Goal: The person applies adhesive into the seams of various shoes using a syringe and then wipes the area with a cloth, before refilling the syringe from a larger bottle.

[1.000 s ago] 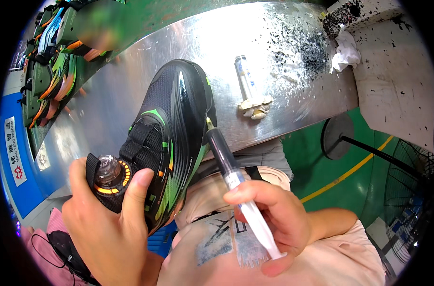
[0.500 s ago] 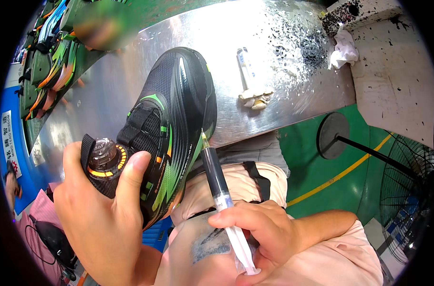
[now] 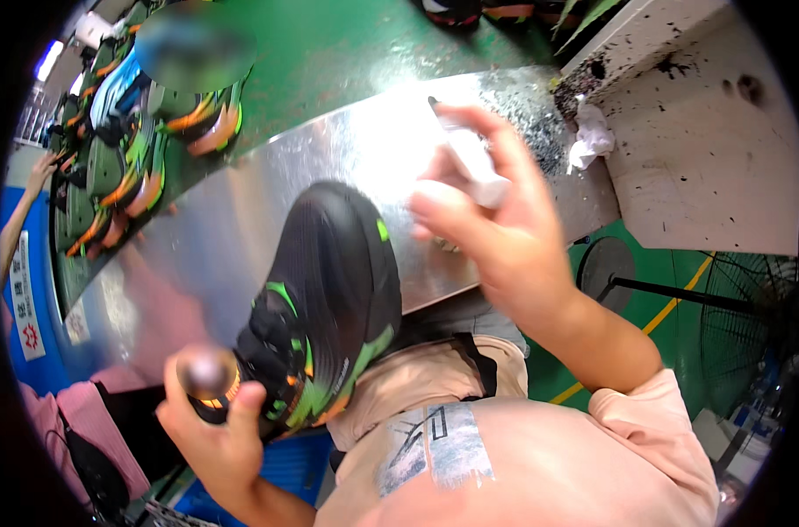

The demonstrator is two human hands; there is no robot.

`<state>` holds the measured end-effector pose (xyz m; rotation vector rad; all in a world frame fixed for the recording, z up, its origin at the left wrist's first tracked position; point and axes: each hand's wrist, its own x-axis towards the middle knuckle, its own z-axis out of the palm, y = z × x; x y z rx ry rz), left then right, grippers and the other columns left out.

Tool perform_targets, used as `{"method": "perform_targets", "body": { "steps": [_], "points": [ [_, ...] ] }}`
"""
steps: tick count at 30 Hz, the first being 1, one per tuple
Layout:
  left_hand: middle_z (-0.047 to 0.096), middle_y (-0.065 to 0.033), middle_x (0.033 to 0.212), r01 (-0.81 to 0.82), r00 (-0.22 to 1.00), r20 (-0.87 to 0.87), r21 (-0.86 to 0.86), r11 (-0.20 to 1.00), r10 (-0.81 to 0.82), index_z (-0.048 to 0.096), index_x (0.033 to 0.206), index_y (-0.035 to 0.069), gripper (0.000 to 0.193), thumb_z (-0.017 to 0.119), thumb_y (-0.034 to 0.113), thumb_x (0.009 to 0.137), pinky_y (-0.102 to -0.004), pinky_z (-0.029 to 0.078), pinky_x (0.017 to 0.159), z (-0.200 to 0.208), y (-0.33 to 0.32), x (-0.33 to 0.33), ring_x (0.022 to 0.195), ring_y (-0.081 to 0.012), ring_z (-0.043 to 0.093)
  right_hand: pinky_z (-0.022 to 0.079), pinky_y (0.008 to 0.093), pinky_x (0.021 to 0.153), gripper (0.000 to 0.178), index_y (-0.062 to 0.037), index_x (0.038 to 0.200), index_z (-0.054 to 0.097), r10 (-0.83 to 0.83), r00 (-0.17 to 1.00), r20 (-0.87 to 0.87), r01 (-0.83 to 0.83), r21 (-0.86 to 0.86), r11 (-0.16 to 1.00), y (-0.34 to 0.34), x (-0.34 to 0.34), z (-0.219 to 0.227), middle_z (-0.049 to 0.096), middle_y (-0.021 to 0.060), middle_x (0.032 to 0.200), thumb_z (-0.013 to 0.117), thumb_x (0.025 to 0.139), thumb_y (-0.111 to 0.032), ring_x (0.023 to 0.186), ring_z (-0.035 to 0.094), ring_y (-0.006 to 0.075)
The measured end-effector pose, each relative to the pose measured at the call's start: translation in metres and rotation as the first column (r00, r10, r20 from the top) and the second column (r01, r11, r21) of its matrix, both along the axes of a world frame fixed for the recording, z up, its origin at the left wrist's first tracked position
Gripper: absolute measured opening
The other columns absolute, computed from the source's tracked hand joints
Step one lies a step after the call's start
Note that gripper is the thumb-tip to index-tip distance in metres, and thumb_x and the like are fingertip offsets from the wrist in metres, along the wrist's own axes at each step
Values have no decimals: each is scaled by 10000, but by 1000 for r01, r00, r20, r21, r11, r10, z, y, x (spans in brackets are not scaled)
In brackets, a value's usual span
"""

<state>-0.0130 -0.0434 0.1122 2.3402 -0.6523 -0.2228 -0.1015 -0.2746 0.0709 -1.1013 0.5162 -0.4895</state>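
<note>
My left hand [image 3: 215,439] is closed on the collar end of a black sports shoe [image 3: 338,263] with green and orange side markings. Between its thumb and fingers shows a blurred round piece with an orange ring [image 3: 208,378]. The shoe is tilted, toe pointing away, over the near edge of the metal table. Out over the table, my right hand [image 3: 505,211] grips a white tube-like thing [image 3: 477,162], blurred by motion. A dark tip [image 3: 433,103] shows by its fingers. I cannot make out the syringe with dark liquid; the beige lump on the table is mostly hidden behind my hand.
Beyond the metal table [image 3: 215,211], several similar shoes [image 3: 136,176] stand in rows at left. A crumpled white cloth [image 3: 591,136] lies by a paint-spotted pale panel [image 3: 707,132] at right. A black fan [image 3: 742,303] and its round base [image 3: 606,268] are at right. Another person's arm [image 3: 26,202] shows far left.
My right hand has moved from beside the shoe, with the syringe, up over the table and now grips a white tube-like thing. My left hand and the shoe have shifted slightly nearer me.
</note>
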Motion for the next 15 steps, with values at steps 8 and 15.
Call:
{"method": "perform_targets", "body": {
  "steps": [8,15],
  "points": [
    [506,-15,691,-110,993,21,-100,989,113,508,877,-23,488,683,414,750,-216,398,599,3,14,-18,645,-87,478,428,251,803,467,-51,1232,386,61,998,31,-62,32,998,19,35,-7,552,49,963,619,828,-36,887,516,103],
    [635,-87,727,-118,992,49,16,993,117,596,913,-1,430,781,317,690,-302,493,624,14,20,-26,662,-203,628,425,240,795,468,-58,1228,353,24,999,-42,-31,-182,983,26,36,-9,553,61,943,590,832,18,896,515,98]
  ]
}}
